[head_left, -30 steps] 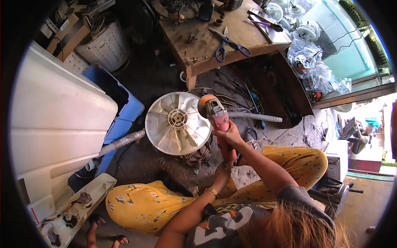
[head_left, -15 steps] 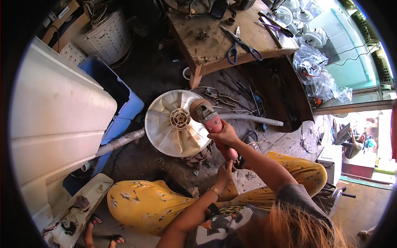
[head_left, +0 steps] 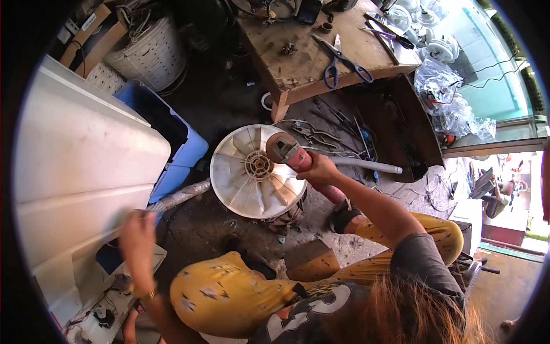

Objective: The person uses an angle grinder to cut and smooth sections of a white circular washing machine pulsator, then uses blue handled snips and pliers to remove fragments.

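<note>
1-handed hold on a red angle grinder (head_left: pixel 300 162), above a white ribbed plate (head_left: pixel 234 178)

Clasps the angle grinder in the right hand (head_left: pixel 321 170), with fingers curled around and closed on the red casing. Slants the tool from upper left to lower right, with the brown disc (head_left: pixel 276 141) in view across the plate's upper right rim. Cannot tell contact from clearance between disc and plate.

Holds the left hand (head_left: pixel 139 241) well apart from the tool, blurred, in front of a large white panel (head_left: pixel 97 166). Cannot tell spread fingers from pressed or pinching ones there.

Just beyond the grinder, on the floor, shows pliers (head_left: pixel 314 135) and a grey ribbed hose (head_left: pixel 372 165); to the left of the plate, another hose (head_left: pixel 183 196) and a blue bin (head_left: pixel 188 150). Nearer, spreads 2 knees in yellow flowered trousers (head_left: pixel 215 295), with a white tray of wires (head_left: pixel 100 327) at lower left.

Farther out, past the pliers, bears 1 pair of blue-handled scissors (head_left: pixel 342 62) on a wooden table (head_left: pixel 292 69). To the right of that, heaps clear plastic bags (head_left: pixel 450 103) near a dark brown box (head_left: pixel 404 137). At far right, outdoors, shows 1 other person (head_left: pixel 497 199), small and bent.
</note>
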### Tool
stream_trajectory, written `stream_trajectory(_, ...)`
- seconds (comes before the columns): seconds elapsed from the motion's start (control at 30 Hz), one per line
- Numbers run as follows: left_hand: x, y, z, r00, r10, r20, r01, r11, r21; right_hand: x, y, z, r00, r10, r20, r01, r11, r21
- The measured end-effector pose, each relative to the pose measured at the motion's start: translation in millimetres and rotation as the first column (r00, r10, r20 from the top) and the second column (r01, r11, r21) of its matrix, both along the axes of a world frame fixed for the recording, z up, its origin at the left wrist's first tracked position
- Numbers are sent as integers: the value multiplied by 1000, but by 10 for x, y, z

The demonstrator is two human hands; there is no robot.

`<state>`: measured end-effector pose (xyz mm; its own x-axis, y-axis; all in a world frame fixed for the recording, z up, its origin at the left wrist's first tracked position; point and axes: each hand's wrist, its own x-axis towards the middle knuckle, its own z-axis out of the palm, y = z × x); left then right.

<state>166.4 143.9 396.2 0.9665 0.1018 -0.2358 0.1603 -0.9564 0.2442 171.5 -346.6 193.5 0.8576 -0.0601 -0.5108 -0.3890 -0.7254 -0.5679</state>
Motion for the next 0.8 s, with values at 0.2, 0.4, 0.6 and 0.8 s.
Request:
stream_trajectory(0.2, -262, -196, -2615, 904, 69, -423, -341, 712, -613, 41, 248, -77, 994, 102, 33, -102, 995, -3)
stream_trajectory(0.4, -442, -1050, -3171, 870, 121, -478, -493, 216, -842, -76, 19, -156, 998, 55, 37, -53, 997, -49)
stream_trajectory(0.6, -742, -732, -3670, 889, 154, -430, -457, 311, -833, 88, 324, -149, 995, 96, -2, -96, 986, -138)
stream_trajectory(0.8, -748, -722, -3656, 872, 150, -465, -488, 331, -808, 107, 274, -205, 996, 84, 43, -80, 993, -86)
